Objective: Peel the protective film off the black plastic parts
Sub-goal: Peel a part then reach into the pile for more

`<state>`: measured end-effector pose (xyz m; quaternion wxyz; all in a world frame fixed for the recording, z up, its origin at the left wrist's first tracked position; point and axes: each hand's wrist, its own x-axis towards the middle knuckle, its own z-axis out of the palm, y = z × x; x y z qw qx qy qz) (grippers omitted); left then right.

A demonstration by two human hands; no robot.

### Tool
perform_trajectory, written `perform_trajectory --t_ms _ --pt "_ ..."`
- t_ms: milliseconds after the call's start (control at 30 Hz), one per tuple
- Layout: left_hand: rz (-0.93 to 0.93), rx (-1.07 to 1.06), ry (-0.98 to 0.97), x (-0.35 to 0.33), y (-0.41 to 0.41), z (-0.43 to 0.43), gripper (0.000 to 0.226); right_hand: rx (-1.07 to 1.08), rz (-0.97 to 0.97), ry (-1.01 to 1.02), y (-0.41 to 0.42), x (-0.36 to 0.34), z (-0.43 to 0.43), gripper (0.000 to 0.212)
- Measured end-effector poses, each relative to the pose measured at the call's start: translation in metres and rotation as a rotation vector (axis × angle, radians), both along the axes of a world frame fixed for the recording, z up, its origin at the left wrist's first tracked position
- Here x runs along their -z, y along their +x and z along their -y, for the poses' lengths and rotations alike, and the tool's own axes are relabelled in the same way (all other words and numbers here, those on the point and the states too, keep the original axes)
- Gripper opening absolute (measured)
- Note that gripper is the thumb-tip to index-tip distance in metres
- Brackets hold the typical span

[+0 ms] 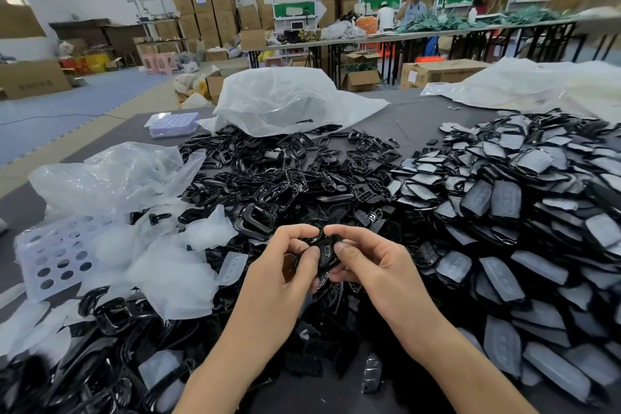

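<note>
Both hands meet over the table's near middle and hold one small black plastic part (pixel 325 250) between them. My left hand (pixel 285 265) pinches its left side with thumb and curled fingers. My right hand (pixel 366 262) pinches its right side, thumb on top. Whether film is still on this part I cannot tell. A big heap of black parts with grey film (pixel 510 212) lies to the right. Glossy black frames (pixel 268 175) are piled ahead and to the left. Peeled clear film scraps (pixel 161 262) lie to the left.
A white perforated tray (pixel 50 255) sits at the left under crumpled plastic bags (pixel 111 175). A large clear bag (pixel 282 101) and a second tray (pixel 173 123) lie farther back on the grey table (pixel 416 124). People work at distant tables among cardboard boxes.
</note>
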<state>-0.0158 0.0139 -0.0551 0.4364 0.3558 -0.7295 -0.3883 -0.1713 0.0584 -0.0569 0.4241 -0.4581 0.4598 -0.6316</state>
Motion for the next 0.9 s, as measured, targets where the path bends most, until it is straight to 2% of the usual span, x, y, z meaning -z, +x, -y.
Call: perform_trajectory --t_ms 100,200,333,433,500,600,667,733,833,900 --pt "0.061 -0.054 -0.063 0.002 0.002 0.002 0.019 -0.012 -0.001 0.005 0.001 0.001 0.0 0.03" --pt "0.216 -0.179 -0.267 0.004 0.001 0.001 0.021 -0.013 -0.002 0.01 0.002 0.001 0.001 0.032" --pt "0.141 -0.216 -0.256 0.002 -0.001 -0.003 0.024 -0.069 -0.056 0.01 0.002 0.001 0.0 0.024" --pt "0.163 -0.258 -0.276 -0.004 0.003 -0.003 0.013 -0.031 -0.096 0.04 0.004 0.004 0.002 0.023" --pt "0.275 -0.406 -0.326 -0.007 0.014 0.004 0.012 0.034 -0.107 0.05 0.001 0.005 0.003 0.023" --pt "0.58 -0.71 -0.319 -0.007 0.035 0.015 0.025 0.12 -0.099 0.033 -0.007 0.006 0.005 0.023" --pt "0.783 -0.787 -0.228 -0.006 0.04 0.016 0.034 0.162 -0.096 0.025 -0.01 0.006 0.006 0.024" --pt "0.913 -0.763 -0.189 -0.004 0.038 0.011 0.035 0.188 -0.09 0.024 -0.009 0.007 0.007 0.022" --pt "0.976 -0.73 -0.184 -0.005 0.037 0.009 0.032 0.199 -0.082 0.027 -0.009 0.007 0.006 0.017" --pt "0.872 -0.716 -0.19 -0.005 0.036 0.012 0.027 0.198 -0.048 0.028 -0.01 0.006 0.006 0.013"
